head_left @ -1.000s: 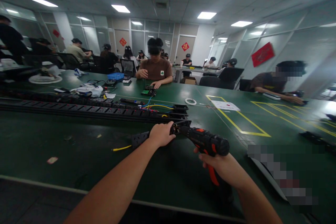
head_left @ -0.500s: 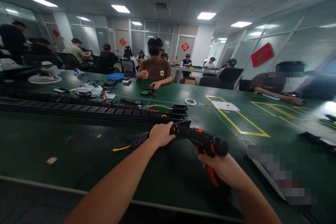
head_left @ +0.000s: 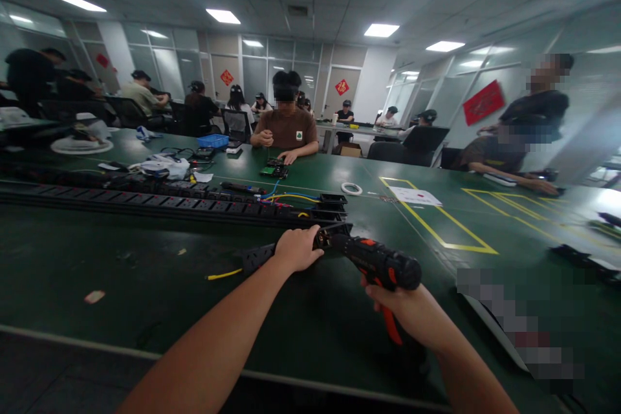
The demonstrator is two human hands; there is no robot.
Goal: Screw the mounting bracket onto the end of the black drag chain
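My left hand (head_left: 297, 250) is closed over a short black power strip (head_left: 258, 259), fingers wrapped across its right part. A yellow wire (head_left: 224, 275) sticks out from the strip's left end. In my right hand (head_left: 412, 307) is a black and orange cordless screwdriver (head_left: 383, 260), gripped by its handle. Its nose points left and meets the right end of the strip beside my left fingers. The tip itself is too dark to make out. Just beyond lie long black power strips (head_left: 194, 206), with blue and yellow wires (head_left: 291, 196) at their right end.
Across the green table (head_left: 233, 336) a co-worker (head_left: 286, 123) handles a circuit board (head_left: 274, 169). A white tape roll (head_left: 352, 189) and a paper sheet (head_left: 416, 196) lie ahead right. A blurred-out flat object (head_left: 514, 330) is near my right arm.
My hands, the screwdriver and the strip hold nearly the same place. At the far right a standing person has come into view behind the seated one.
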